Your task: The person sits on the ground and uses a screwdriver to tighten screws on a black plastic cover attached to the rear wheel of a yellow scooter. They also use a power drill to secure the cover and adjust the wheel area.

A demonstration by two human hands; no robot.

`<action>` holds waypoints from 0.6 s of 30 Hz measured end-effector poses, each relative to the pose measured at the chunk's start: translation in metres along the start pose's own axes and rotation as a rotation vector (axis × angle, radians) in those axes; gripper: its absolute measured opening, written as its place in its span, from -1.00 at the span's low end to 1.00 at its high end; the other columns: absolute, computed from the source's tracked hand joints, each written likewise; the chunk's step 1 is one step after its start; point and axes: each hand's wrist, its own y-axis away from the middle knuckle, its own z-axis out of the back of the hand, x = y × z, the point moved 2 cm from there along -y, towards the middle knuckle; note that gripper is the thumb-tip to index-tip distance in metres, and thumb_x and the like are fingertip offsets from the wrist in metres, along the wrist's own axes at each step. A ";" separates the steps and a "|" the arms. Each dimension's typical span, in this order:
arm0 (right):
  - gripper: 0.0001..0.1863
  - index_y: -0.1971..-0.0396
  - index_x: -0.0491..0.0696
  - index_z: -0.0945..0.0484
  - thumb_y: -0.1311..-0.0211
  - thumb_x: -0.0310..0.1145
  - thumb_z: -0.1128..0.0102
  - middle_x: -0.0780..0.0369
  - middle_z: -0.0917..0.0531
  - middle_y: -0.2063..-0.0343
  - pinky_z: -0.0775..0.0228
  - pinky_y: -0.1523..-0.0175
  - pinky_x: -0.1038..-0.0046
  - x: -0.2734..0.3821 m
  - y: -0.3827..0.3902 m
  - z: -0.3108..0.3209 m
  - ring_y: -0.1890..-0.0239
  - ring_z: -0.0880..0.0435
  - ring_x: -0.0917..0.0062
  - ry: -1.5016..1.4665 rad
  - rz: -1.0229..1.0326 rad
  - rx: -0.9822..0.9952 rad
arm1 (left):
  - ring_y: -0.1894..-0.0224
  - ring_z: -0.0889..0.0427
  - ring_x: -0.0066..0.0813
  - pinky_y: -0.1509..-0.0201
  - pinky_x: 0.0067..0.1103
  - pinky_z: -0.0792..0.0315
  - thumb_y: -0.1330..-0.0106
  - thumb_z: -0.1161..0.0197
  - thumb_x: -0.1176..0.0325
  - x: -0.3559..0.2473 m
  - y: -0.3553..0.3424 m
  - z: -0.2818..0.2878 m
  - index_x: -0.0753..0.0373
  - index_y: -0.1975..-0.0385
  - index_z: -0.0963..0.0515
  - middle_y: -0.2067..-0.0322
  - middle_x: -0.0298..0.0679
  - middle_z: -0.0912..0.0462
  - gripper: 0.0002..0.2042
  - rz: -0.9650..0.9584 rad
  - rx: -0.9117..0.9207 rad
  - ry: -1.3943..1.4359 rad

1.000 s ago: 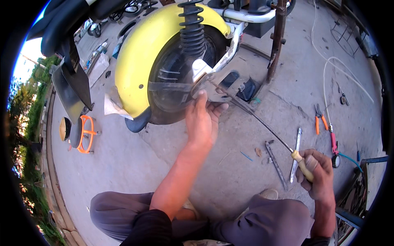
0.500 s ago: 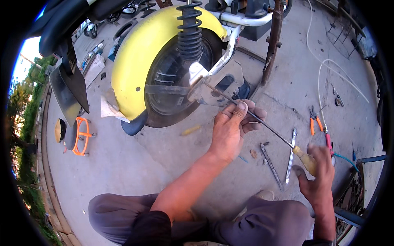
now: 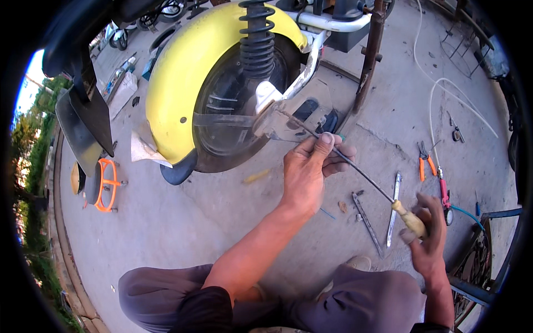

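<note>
A long screwdriver (image 3: 410, 220) with a yellowish handle slants from a metal bracket (image 3: 302, 119) beside the wheel down to the right. My left hand (image 3: 308, 177) is closed around its shaft near the bracket, pinching it between thumb and fingers. At the handle end, my right hand (image 3: 432, 233) has its fingers and thumb curled about the grip, the fingers slightly blurred. The shaft's tip meets the bracket; what it fits into is too small to make out. Behind the bracket is the vehicle's wheel, under a yellow fender (image 3: 183, 77), with a black coil spring (image 3: 257, 50) above.
Orange-handled pliers (image 3: 427, 166), a silver wrench (image 3: 394, 208), a dark bar-shaped tool (image 3: 367, 225) and a red air gun (image 3: 443, 188) with a hose lie on the concrete to the right. An orange frame (image 3: 108, 186) stands left. A rusty post (image 3: 369, 61) rises beyond the bracket.
My right hand's thumb and fingers have come in closer around the screwdriver handle. My left hand stays on the shaft. The view has shifted slightly.
</note>
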 end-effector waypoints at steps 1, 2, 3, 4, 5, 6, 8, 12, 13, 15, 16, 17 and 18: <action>-0.41 -0.24 -0.22 -0.54 -0.18 -0.46 -0.43 0.10 -0.62 0.30 -0.46 0.39 0.40 -0.002 0.006 -0.001 0.43 -0.57 0.50 0.153 0.152 0.021 | 0.17 -0.79 -0.38 0.05 -0.49 -0.66 -0.61 -0.23 0.10 0.000 0.001 0.000 0.24 0.07 -0.65 0.21 -0.12 -0.81 -0.70 0.010 -0.008 -0.008; -0.39 -0.24 -0.22 -0.54 -0.14 -0.48 -0.45 0.08 -0.62 0.29 -0.47 0.38 0.38 -0.003 0.012 -0.001 0.43 -0.57 0.48 0.305 0.304 0.041 | 0.16 -0.79 -0.37 0.05 -0.49 -0.66 -0.61 -0.23 0.10 -0.001 0.002 0.000 0.24 0.07 -0.65 0.21 -0.12 -0.81 -0.70 0.020 -0.015 -0.016; -0.37 -0.24 -0.21 -0.55 -0.10 -0.51 -0.48 0.06 -0.63 0.28 -0.48 0.37 0.37 -0.003 0.016 -0.001 0.43 -0.58 0.45 0.458 0.455 0.061 | 0.16 -0.79 -0.37 0.05 -0.48 -0.66 -0.61 -0.23 0.10 -0.001 0.003 0.000 0.25 0.07 -0.65 0.21 -0.11 -0.81 -0.70 0.030 -0.021 -0.024; -0.49 -0.21 -0.25 -0.55 -0.30 -0.39 -0.39 0.10 -0.65 0.31 -0.41 0.42 0.46 -0.006 0.014 0.002 0.48 -0.55 0.56 0.360 0.401 0.097 | 0.16 -0.79 -0.36 0.05 -0.48 -0.66 -0.61 -0.23 0.10 -0.003 0.003 -0.001 0.25 0.07 -0.65 0.21 -0.11 -0.81 -0.70 0.017 -0.004 0.020; -0.52 -0.20 -0.27 -0.55 -0.37 -0.34 -0.33 0.12 -0.65 0.33 -0.38 0.43 0.49 -0.006 0.009 0.010 0.50 -0.52 0.60 -0.002 0.039 0.146 | 0.16 -0.79 -0.35 0.05 -0.48 -0.66 -0.61 -0.22 0.10 -0.003 0.002 -0.004 0.25 0.08 -0.65 0.21 -0.11 -0.81 -0.70 0.007 0.020 0.064; -0.53 -0.20 -0.28 -0.55 -0.43 -0.30 -0.27 0.14 -0.65 0.35 -0.34 0.45 0.52 -0.001 0.005 0.018 0.52 -0.50 0.64 -0.378 -0.325 0.192 | 0.17 -0.80 -0.35 0.04 -0.48 -0.66 -0.61 -0.22 0.11 -0.003 0.003 -0.004 0.25 0.08 -0.66 0.22 -0.12 -0.81 -0.70 0.000 0.034 0.098; -0.46 -0.19 -0.34 -0.53 -0.61 -0.11 -0.04 0.23 -0.65 0.41 -0.19 0.49 0.62 0.009 -0.005 0.022 0.58 -0.39 0.78 -0.785 -0.696 0.309 | 0.18 -0.80 -0.34 0.05 -0.49 -0.68 -0.61 -0.22 0.12 -0.003 0.004 -0.002 0.26 0.08 -0.66 0.22 -0.12 -0.81 -0.71 -0.002 0.046 0.116; -0.43 -0.23 -0.25 -0.56 -0.29 -0.29 -0.38 0.13 -0.61 0.36 -0.30 0.44 0.51 0.026 -0.006 0.015 0.49 -0.50 0.59 0.066 0.024 0.004 | 0.21 -0.82 -0.33 0.09 -0.52 -0.70 -0.60 -0.24 0.13 -0.004 0.004 -0.005 0.26 0.06 -0.66 0.21 -0.11 -0.82 -0.71 -0.007 0.011 0.087; -0.41 -0.24 -0.24 -0.57 -0.22 -0.31 -0.41 0.11 -0.61 0.34 -0.32 0.43 0.49 0.022 -0.005 0.009 0.47 -0.52 0.55 0.272 0.213 0.019 | 0.21 -0.82 -0.34 0.09 -0.52 -0.71 -0.60 -0.25 0.13 -0.007 0.006 -0.001 0.26 0.06 -0.66 0.21 -0.10 -0.82 -0.71 -0.013 0.005 0.081; -0.34 -0.25 -0.21 -0.58 -0.08 -0.36 -0.47 0.09 -0.59 0.31 -0.36 0.41 0.44 0.014 0.001 0.016 0.43 -0.56 0.48 0.713 0.592 0.061 | 0.21 -0.82 -0.34 0.11 -0.52 -0.72 -0.58 -0.27 0.14 -0.006 0.005 -0.004 0.26 0.05 -0.67 0.20 -0.10 -0.82 -0.72 -0.019 0.014 0.095; -0.38 -0.21 -0.22 -0.60 -0.11 -0.36 -0.48 0.11 -0.61 0.39 -0.40 0.40 0.41 0.015 -0.001 0.015 0.47 -0.55 0.53 0.642 0.529 0.068 | 0.22 -0.82 -0.33 0.11 -0.51 -0.72 -0.58 -0.26 0.08 -0.005 0.005 -0.003 0.27 0.06 -0.65 0.21 -0.07 -0.81 -0.67 -0.020 0.012 0.075; -0.42 -0.19 -0.24 -0.61 -0.15 -0.35 -0.46 0.13 -0.60 0.44 -0.38 0.43 0.43 0.013 -0.004 0.018 0.50 -0.53 0.56 0.368 0.314 0.114 | 0.22 -0.82 -0.32 0.11 -0.50 -0.72 -0.58 -0.24 0.04 -0.003 0.004 -0.002 0.27 0.06 -0.63 0.22 -0.06 -0.81 -0.64 -0.005 0.019 0.102; -0.46 -0.16 -0.25 -0.62 -0.20 -0.34 -0.44 0.15 -0.59 0.49 -0.36 0.45 0.46 0.013 -0.008 0.023 0.54 -0.51 0.59 0.093 0.100 0.153 | 0.23 -0.81 -0.32 0.12 -0.50 -0.72 -0.58 -0.23 -0.01 0.001 0.004 0.001 0.27 0.07 -0.62 0.22 -0.05 -0.81 -0.61 0.011 0.026 0.129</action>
